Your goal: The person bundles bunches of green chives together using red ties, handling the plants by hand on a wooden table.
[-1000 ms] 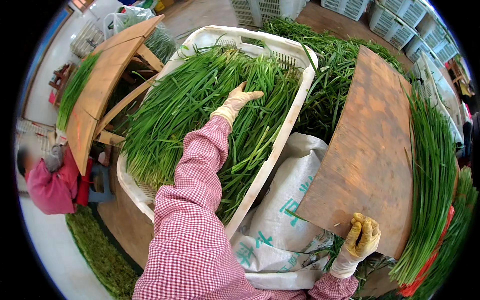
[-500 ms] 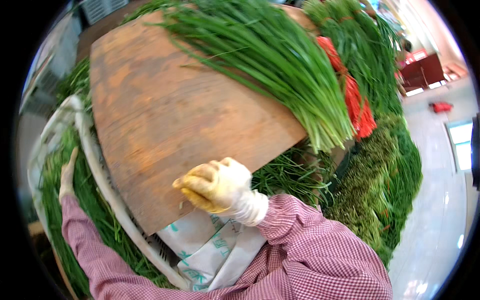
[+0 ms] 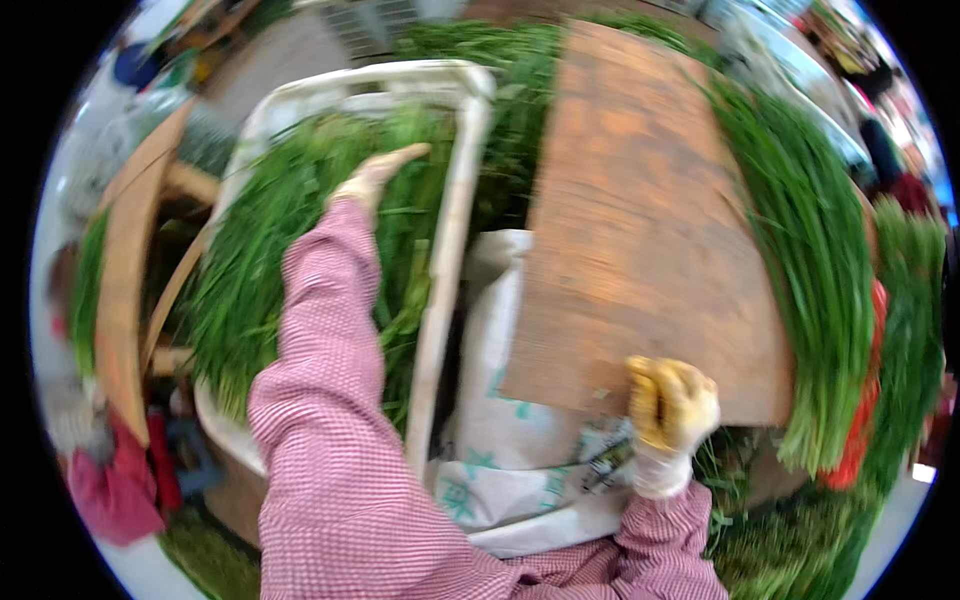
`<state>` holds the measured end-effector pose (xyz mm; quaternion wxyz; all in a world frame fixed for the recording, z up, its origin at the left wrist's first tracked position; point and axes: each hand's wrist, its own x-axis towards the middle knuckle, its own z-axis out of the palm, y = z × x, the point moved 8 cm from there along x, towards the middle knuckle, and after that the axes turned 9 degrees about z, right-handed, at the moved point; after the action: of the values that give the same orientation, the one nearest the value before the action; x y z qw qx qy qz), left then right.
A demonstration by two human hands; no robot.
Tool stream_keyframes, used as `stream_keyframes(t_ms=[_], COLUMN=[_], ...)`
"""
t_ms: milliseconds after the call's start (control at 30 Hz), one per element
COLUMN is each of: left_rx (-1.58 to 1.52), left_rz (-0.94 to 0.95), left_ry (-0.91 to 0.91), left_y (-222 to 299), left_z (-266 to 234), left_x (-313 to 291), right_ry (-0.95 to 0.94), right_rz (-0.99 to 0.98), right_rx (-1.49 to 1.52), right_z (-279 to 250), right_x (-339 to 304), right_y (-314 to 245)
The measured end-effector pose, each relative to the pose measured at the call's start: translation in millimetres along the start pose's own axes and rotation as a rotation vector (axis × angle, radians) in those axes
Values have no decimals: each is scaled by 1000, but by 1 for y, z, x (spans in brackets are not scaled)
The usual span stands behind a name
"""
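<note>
My view swings back to the left: half a second ago the wooden table (image 3: 640, 220) filled most of it and the white crate (image 3: 447, 270) was squeezed against the rim, while now the whole crate lies before me again. My left hand (image 3: 372, 178) has stayed with the long green leaves (image 3: 290, 220) inside the crate, toward its far end. It lies over them with one digit stretched out to the right; motion blurs it, so I cannot tell whether the other fingers close on any leaves. My gloved right hand (image 3: 675, 405) is at the table's near edge, as it was, its fingers curled in tightly and nothing seen in them.

For the work, I judge that little has advanced in this moment: my gaze has returned to the crate, but I see no leaves lifted out of it. The loose sheaf (image 3: 800, 250) still lies along the table's right side, with red ties (image 3: 862, 410) just beyond it. A white sack (image 3: 510, 435) lies between the crate and the table, in front of me.
</note>
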<state>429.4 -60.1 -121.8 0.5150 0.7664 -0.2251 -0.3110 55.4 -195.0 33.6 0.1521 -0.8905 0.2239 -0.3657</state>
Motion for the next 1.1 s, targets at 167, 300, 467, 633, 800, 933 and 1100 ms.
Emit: stream_keyframes(t_ms=[167, 300, 467, 633, 800, 933, 1100], left_rx=[-206, -289, -304, -272, -376, -426, -485], left_rz=[-248, -94, -95, -135, -105, -90, 71], left_ry=[351, 283, 275, 271, 239, 426, 430], left_y=[-93, -95, -81, -91, -43, -52, -54], left_z=[-52, -43, -27, -40, -20, -25, -28], left_x=[7, 13, 11, -8, -49, -61, -65], right_ry=[-58, -39, -28, -59, -91, -426, -657], right_rz=[-16, 44, 57, 65, 109, 203, -8], right_rx=[29, 66, 54, 83, 162, 315, 306], right_z=[7, 5, 2, 6, 2, 20, 101], right_x=[-2, -7, -7, -6, -3, 34, 98], right_y=[-9, 6, 13, 8, 10, -24, -105])
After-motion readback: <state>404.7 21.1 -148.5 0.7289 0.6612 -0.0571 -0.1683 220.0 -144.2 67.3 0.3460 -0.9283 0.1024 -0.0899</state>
